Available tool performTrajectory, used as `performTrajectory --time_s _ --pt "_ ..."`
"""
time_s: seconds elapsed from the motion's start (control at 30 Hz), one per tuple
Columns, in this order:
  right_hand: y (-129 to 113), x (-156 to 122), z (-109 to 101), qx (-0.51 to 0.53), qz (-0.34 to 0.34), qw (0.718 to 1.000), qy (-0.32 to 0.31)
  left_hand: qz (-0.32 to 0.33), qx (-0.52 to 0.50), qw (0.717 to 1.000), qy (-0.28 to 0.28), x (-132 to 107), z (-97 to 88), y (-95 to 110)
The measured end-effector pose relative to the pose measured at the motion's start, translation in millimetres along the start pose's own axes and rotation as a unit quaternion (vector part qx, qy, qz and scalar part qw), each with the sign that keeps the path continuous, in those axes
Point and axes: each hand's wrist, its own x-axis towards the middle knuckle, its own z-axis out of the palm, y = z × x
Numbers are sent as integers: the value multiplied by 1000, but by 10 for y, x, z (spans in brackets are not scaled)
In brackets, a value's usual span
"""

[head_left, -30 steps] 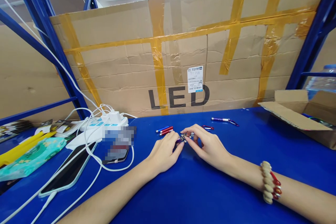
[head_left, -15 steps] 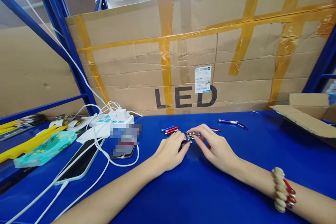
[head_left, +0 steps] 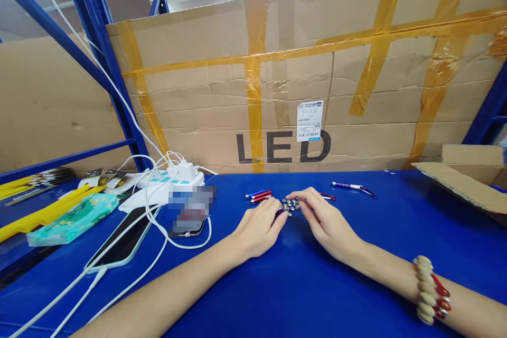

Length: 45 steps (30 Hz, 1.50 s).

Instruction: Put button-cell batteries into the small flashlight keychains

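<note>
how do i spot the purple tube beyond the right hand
Find the brown cardboard panel marked LED. On the blue table, look left of the open brown cardboard box. The slim purple metal tube lies apart from red and blue tubes, a purple clip at its right end.

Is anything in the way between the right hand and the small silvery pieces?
Nothing visible. The right hand has its fingers at the edge of the small silvery pieces; contact is unclear. The left hand, holding a purple item, borders their other side. Red tubes lie farther back.
</note>
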Motion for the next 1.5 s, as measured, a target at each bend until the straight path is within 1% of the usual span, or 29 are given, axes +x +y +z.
performTrajectory --time_s 0.07,0.13,0.27,0.4,0.57,0.77,0.87,0.97,1.07,1.23,1.37,1.5 --pt "-11 10 5 21 16 1000 6 4 4 1000 1 0 -5 -1" --pt "-30 22 3 62 52 997 9 9 9 1000 -1 3 -8 -1" --pt "-35 37 -11 166 142 976 0 19 7 1000 -5 5 -5 -5" --pt "19 36 -11 202 187 962 -3 21 -12 1000 11 0 9 -16" --pt "38 40 1 220 196 956 -6 18 -20 999 19 -5 20 -24" --pt "31 44 4 243 190 951 -14 25 -3 1000 2 5 11 -22" --pt "46 57 -7 268 186 945 -16 31 -13 999 7 -4 15 -35" --pt "70 80 -30 298 202 932 -46 54 -39 998 15 -22 29 -60" --pt "92 96 -61 304 225 922 -85 88 -52 995 18 -43 34 -77" --pt "86 76 -105 282 228 921 -139 145 -30 989 13 -73 25 -80" --pt "59 44 -98 288 242 913 -156 170 -3 985 21 -83 32 -91" --pt "23 35 -102 313 289 891 -159 173 20 984 40 -83 47 -99"
